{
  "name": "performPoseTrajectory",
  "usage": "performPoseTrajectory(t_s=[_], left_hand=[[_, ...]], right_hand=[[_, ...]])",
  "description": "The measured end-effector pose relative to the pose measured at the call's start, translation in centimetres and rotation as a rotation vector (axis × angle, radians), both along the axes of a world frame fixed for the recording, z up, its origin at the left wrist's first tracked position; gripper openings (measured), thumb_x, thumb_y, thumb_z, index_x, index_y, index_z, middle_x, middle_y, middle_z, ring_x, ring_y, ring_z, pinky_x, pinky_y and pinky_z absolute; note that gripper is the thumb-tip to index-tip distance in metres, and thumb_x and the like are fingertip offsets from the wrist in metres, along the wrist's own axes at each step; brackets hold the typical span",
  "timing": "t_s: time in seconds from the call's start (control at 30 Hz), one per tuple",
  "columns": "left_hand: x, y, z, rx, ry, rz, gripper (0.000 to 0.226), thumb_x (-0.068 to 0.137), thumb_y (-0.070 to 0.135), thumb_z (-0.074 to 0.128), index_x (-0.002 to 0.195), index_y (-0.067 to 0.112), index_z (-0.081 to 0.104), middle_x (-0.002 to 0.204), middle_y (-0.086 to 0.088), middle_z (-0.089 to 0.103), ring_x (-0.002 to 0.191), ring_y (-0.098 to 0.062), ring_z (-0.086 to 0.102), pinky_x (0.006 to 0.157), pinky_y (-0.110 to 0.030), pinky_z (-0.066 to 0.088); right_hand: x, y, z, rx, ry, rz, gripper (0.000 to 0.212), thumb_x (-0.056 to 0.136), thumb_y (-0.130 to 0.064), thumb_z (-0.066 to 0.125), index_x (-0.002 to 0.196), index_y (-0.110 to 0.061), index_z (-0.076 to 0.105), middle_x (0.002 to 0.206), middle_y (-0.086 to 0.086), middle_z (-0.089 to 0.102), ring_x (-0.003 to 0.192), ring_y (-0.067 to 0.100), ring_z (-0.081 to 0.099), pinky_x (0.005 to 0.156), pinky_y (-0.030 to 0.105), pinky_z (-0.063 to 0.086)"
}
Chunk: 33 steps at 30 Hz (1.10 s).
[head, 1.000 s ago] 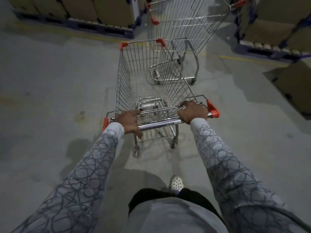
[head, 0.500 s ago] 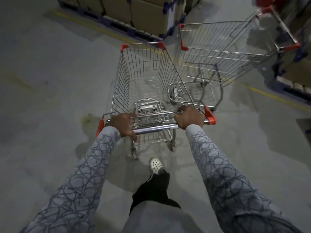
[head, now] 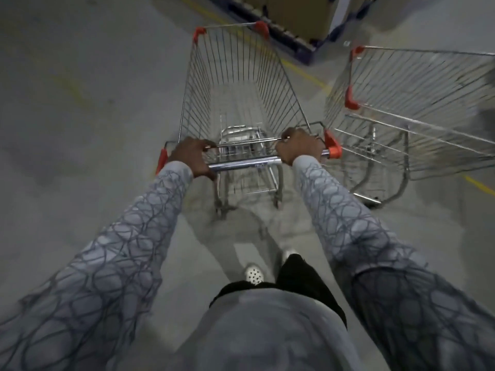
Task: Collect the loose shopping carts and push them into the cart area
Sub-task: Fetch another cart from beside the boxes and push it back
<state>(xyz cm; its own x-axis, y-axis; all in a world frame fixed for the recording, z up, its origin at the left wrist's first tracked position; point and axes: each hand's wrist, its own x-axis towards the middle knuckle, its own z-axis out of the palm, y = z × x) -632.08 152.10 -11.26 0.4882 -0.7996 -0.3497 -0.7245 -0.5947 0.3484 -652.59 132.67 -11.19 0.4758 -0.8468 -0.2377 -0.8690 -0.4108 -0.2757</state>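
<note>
An empty wire shopping cart [head: 241, 84] with red corner caps stands straight in front of me. My left hand [head: 191, 155] is closed around the left end of its chrome handle bar [head: 243, 164]. At the bar's right end my right hand [head: 298, 148] grips it beside the red end cap. A second empty wire cart [head: 417, 108] stands close on the right, turned sideways, with its near corner a short gap from my cart's right side.
Cardboard boxes on a dark blue pallet [head: 297, 28] stand ahead, just past my cart's front. A yellow floor line [head: 308, 73] runs diagonally between the carts. Bare grey concrete floor [head: 80, 103] spreads out to the left. My feet are below the handle.
My cart has swung left and forward with both hands still on the bar. The second cart, ahead a second ago, now sits alongside on the right. The boxes are nearer.
</note>
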Motion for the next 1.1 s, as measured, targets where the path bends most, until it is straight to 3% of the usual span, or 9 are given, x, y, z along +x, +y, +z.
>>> performPoseTrajectory(t_s=[0.1,0.23,0.43,0.53,0.8,1.1], left_hand=[[4.4,-4.1,-1.5,-0.013,-0.051,0.092,0.107,0.023,0.070,0.077,0.126,0.055,0.054,0.114,0.002,0.064,0.108,-0.019,0.062,0.101,-0.047,0.049],[10.5,-9.6,-3.1,-0.004,-0.077,0.173,0.105,0.020,0.076,0.073,0.120,0.065,0.045,0.111,0.010,0.058,0.105,-0.018,0.061,0.099,-0.058,0.047],[18.1,-17.7,0.3,0.023,-0.088,0.246,0.098,0.035,0.066,0.079,0.129,0.051,0.053,0.121,0.003,0.058,0.115,-0.022,0.059,0.107,-0.051,0.041],[22.1,-20.6,0.8,0.031,-0.154,0.320,0.098,0.033,0.067,0.077,0.127,0.055,0.051,0.123,0.010,0.061,0.122,-0.019,0.057,0.108,-0.057,0.038],[36.2,-28.0,0.0,0.095,-0.155,0.405,0.108,0.024,0.077,0.070,0.127,0.060,0.041,0.126,0.017,0.063,0.122,-0.017,0.058,0.105,-0.055,0.042],[56.7,-38.3,0.2,0.060,-0.154,0.482,0.098,0.033,0.071,0.071,0.127,0.057,0.048,0.116,0.016,0.065,0.117,-0.024,0.056,0.104,-0.050,0.040]], right_hand=[[5.0,-5.5,-0.6,0.012,-0.004,0.039,0.054,0.072,-0.053,0.049,0.117,-0.030,0.067,0.115,0.001,0.070,0.105,0.029,0.067,0.094,0.043,0.046],[11.6,-12.7,-1.2,-0.026,0.015,0.111,0.053,0.073,-0.053,0.046,0.116,-0.030,0.068,0.112,0.002,0.070,0.101,0.029,0.066,0.090,0.042,0.045],[22.6,-22.3,-0.7,-0.027,0.033,0.224,0.048,0.080,-0.048,0.044,0.118,-0.027,0.065,0.119,0.005,0.066,0.105,0.033,0.064,0.081,0.043,0.039],[28.0,-26.0,-1.0,-0.038,0.047,0.291,0.051,0.084,-0.052,0.044,0.125,-0.026,0.062,0.125,0.006,0.062,0.109,0.035,0.063,0.078,0.043,0.035],[43.2,-34.4,-1.2,-0.020,0.067,0.409,0.055,0.086,-0.057,0.044,0.129,-0.027,0.059,0.128,0.006,0.059,0.107,0.035,0.063,0.082,0.044,0.039],[66.0,-45.9,-1.0,-0.022,0.095,0.509,0.050,0.087,-0.051,0.043,0.131,-0.030,0.058,0.133,0.005,0.057,0.117,0.033,0.059,0.091,0.044,0.040]])
